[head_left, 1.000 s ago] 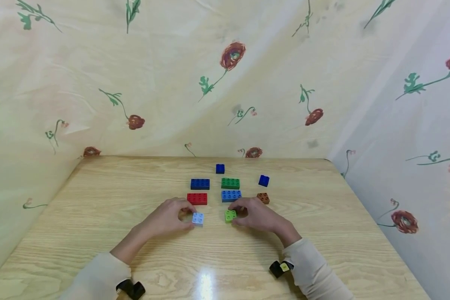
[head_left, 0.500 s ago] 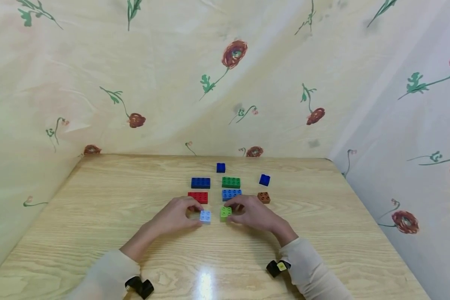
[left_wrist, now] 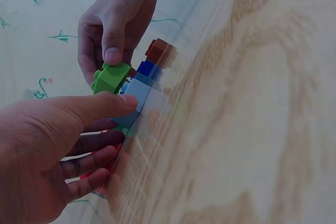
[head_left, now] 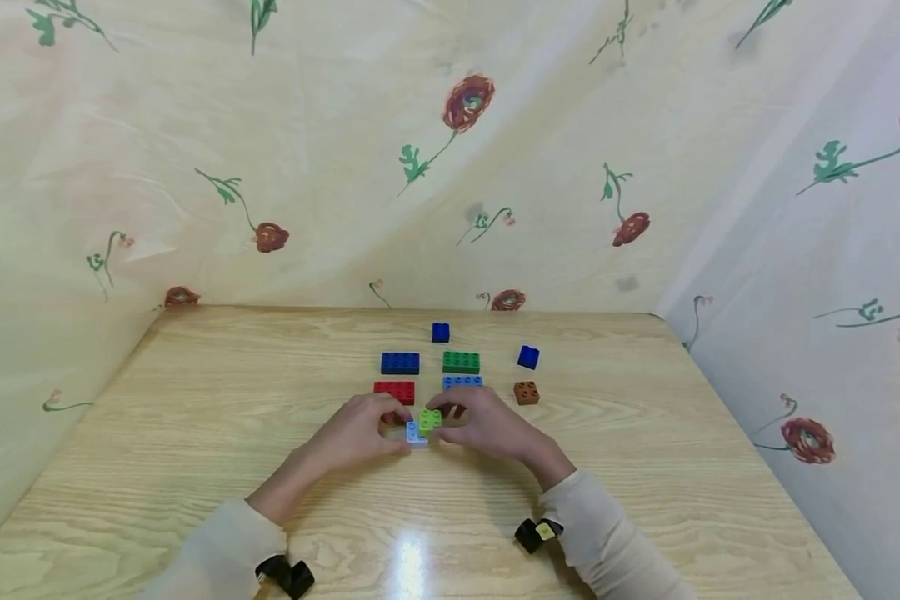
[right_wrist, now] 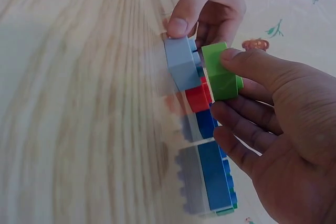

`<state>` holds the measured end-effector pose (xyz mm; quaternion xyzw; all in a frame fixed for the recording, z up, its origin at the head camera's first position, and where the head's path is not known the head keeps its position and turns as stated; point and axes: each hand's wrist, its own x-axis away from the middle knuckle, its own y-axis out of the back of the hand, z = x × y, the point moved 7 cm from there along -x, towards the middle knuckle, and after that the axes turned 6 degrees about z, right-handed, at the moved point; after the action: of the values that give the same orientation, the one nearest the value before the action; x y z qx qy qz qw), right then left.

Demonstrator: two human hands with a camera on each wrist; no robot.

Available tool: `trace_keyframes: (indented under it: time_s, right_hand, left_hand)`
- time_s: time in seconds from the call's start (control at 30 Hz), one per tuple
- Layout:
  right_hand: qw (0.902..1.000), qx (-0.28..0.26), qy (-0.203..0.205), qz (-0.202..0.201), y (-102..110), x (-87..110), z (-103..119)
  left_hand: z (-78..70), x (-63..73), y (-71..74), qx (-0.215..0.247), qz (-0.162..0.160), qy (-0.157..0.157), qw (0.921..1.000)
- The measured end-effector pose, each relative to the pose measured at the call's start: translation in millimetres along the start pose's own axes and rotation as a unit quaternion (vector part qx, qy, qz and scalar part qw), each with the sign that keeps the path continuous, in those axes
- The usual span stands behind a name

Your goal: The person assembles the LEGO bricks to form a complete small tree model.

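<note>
My left hand (head_left: 356, 432) pinches a light blue toy building brick (head_left: 412, 435) that sits on the wooden table. Between thumb and fingers my right hand (head_left: 487, 423) holds a lime green brick (head_left: 429, 422), raised just above the light blue one and overlapping part of its top. In the right wrist view the green brick (right_wrist: 218, 72) lies over the studs of the light blue brick (right_wrist: 182, 64), with a narrow gap showing between them. From the left wrist, the thumb is seen against the side of the light blue brick (left_wrist: 137, 97).
Behind the hands lie a red brick (head_left: 394, 392), a dark blue brick (head_left: 401, 363), a green brick (head_left: 461, 362) and a blue brick (head_left: 462, 382). A brown brick (head_left: 527, 392) and two small blue bricks, one right (head_left: 528, 357) and one at the back (head_left: 440, 332), are farther off.
The light blue brick has slid right with my left hand. My right hand has lifted the lime green brick and carried it left, over the light blue one.
</note>
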<state>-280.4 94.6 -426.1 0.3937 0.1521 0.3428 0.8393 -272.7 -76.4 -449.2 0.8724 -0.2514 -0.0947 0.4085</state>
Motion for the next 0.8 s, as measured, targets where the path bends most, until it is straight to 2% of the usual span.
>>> trace_keyframes:
  time_s: [0.23, 0.5, 0.8]
  right_hand:
    - [0.9997, -0.012, 0.014, 0.018, -5.3, -5.6, 7.9]
    - [0.9997, 0.003, 0.011, 0.02, -7.3, -9.1, 11.1]
    - [0.9996, 0.009, 0.014, 0.022, -8.4, -9.0, 10.5]
  left_hand:
    - [0.2, 0.6, 1.1, 0.003, -0.003, -0.006, 1.0]
    - [0.3, -0.1, 1.5, -0.01, -0.01, 0.005, 0.9999]
    - [-2.2, 4.3, 9.0, 0.021, -0.016, 0.0, 0.9997]
